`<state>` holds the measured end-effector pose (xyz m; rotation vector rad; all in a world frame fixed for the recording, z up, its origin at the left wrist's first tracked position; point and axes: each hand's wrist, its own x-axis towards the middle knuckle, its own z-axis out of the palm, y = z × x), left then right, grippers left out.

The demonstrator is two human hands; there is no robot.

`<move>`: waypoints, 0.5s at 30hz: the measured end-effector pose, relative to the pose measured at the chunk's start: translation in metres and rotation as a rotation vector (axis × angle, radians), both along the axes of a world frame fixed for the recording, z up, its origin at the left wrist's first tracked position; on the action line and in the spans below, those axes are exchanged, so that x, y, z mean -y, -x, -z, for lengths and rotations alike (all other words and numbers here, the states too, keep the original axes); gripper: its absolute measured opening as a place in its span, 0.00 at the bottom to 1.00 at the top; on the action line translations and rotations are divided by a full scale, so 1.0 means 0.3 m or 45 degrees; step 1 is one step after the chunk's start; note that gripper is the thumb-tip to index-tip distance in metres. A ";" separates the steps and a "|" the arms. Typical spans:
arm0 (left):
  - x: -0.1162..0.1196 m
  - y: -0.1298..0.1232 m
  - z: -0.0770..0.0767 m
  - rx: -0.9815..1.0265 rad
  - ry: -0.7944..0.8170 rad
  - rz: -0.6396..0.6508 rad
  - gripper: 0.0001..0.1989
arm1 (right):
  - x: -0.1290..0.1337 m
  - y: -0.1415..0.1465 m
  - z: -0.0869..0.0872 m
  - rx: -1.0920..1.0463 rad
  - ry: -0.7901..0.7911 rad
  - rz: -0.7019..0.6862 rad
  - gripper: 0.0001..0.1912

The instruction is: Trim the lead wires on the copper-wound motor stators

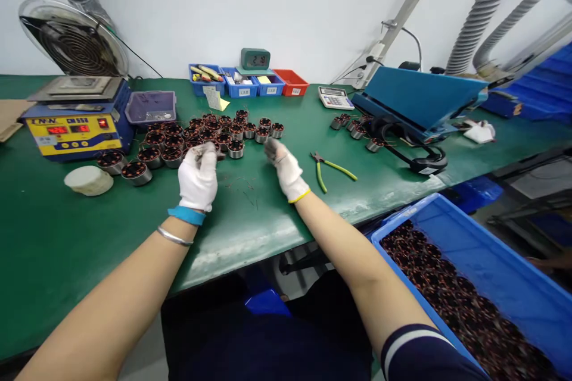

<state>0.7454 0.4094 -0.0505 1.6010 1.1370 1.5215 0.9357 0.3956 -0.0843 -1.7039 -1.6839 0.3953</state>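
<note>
My left hand (199, 177), in a white glove with dark fingertips, is closed in a pinch at the near edge of a cluster of motor stators (210, 129). What its fingers hold, if anything, is too small to make out. Across from it, my right hand (286, 171), gloved with grey fingertips, has its fingers bunched together just in front of the cluster's right end; its grip is hidden. The stators are silver rings with copper windings and thin wires standing up. Thin wire clippings (250, 193) lie between my hands. Green-handled cutting pliers (328, 171) rest, jaws apart, right of my right hand.
A soldering pot unit (75, 125), a purple tray (151, 108) and a round white pad (88, 180) stand left. Small bins (243, 90), a clock (255, 59) and a calculator (336, 97) line the back. A blue crate (491, 268) of stators sits lower right.
</note>
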 end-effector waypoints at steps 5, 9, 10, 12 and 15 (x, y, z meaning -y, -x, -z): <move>0.141 -0.056 -0.011 -0.983 -0.433 0.568 0.35 | -0.046 -0.107 0.029 -0.513 -0.042 0.256 0.42; 0.167 -0.111 0.038 -1.505 -0.417 0.741 0.43 | -0.039 -0.054 0.049 -0.564 -0.120 0.181 0.35; 0.157 -0.115 0.048 -1.551 -0.377 0.701 0.44 | -0.036 -0.042 0.052 -0.538 -0.141 0.151 0.34; 0.131 -0.110 0.055 -1.605 -0.279 0.578 0.47 | -0.031 -0.031 0.055 -0.473 -0.173 0.105 0.34; 0.113 -0.086 0.039 -1.653 -0.077 0.389 0.52 | -0.025 -0.038 0.054 -0.288 -0.145 0.077 0.35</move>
